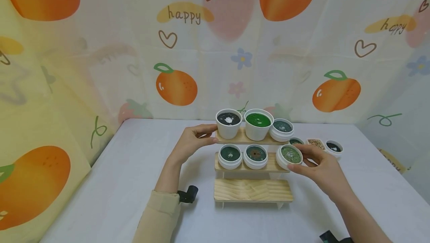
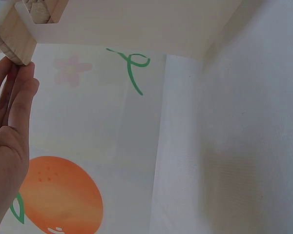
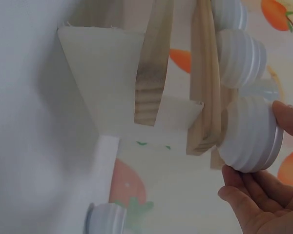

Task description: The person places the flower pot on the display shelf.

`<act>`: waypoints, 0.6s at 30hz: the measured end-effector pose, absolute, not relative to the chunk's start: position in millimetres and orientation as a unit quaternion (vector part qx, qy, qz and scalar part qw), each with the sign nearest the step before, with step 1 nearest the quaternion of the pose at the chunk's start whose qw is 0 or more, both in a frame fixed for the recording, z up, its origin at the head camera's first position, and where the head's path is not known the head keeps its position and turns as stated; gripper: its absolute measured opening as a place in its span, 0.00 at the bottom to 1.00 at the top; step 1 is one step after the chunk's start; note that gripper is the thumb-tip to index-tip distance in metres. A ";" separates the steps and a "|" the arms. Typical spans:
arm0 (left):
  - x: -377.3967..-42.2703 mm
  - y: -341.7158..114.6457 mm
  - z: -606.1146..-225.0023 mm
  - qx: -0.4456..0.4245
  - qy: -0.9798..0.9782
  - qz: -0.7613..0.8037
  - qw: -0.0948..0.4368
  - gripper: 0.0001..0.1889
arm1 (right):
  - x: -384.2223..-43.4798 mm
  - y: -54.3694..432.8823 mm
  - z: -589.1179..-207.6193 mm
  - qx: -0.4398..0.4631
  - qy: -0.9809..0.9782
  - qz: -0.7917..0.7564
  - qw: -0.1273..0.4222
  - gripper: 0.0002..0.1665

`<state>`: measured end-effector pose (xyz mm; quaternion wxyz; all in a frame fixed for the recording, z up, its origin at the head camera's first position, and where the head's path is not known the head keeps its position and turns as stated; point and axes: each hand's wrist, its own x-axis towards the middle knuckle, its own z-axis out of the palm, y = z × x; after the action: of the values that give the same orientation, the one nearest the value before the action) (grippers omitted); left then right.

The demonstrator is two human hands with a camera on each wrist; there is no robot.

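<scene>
A three-tier wooden display stand [image 1: 253, 190] stands on the table. My left hand [image 1: 193, 140] grips the left end of its top board [image 1: 243, 135]; in the left wrist view the fingers touch the board's wooden end [image 2: 19, 41]. With thumb and fingers, my right hand [image 1: 322, 166] holds a small round white tub [image 3: 251, 134] with a speckled green top [image 1: 291, 154] at the right end of the middle board. Left of it sit a dark green tub [image 1: 230, 157] and a brown-centred tub [image 1: 255, 157]. Two taller cups [image 1: 228, 123] and a tub [image 1: 282, 129] stand on top.
Behind the stand's right side, partly hidden by my right hand, are a dark green tub [image 1: 295, 141], a container of beige bits [image 1: 315, 144] and a black-topped tub [image 1: 334, 147]. A fruit-printed cloth [image 1: 134, 75] hangs behind the white table [image 1: 111, 183].
</scene>
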<state>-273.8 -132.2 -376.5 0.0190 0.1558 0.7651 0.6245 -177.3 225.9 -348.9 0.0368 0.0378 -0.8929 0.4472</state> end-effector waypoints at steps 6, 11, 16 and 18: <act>-274.1 -132.3 -377.3 0.159 0.764 0.625 0.017 0.23 | -178.8 218.6 -349.7 0.039 -0.895 0.443 0.035 0.40; -274.0 -132.5 -377.3 0.159 0.764 0.625 0.017 0.23 | -180.6 214.6 -349.6 0.034 -0.901 0.431 0.031 0.41; -274.1 -132.6 -377.2 0.157 0.767 0.622 0.019 0.23 | -181.4 213.9 -350.0 0.033 -0.900 0.434 0.028 0.41; -274.3 -132.6 -377.2 0.155 0.768 0.621 0.020 0.24 | -181.6 214.0 -350.4 0.032 -0.899 0.436 0.028 0.41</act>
<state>-274.3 -132.6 -377.2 0.0202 0.1553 0.7680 0.6210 -181.6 214.0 -350.4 0.0281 0.0324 -0.8987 0.4364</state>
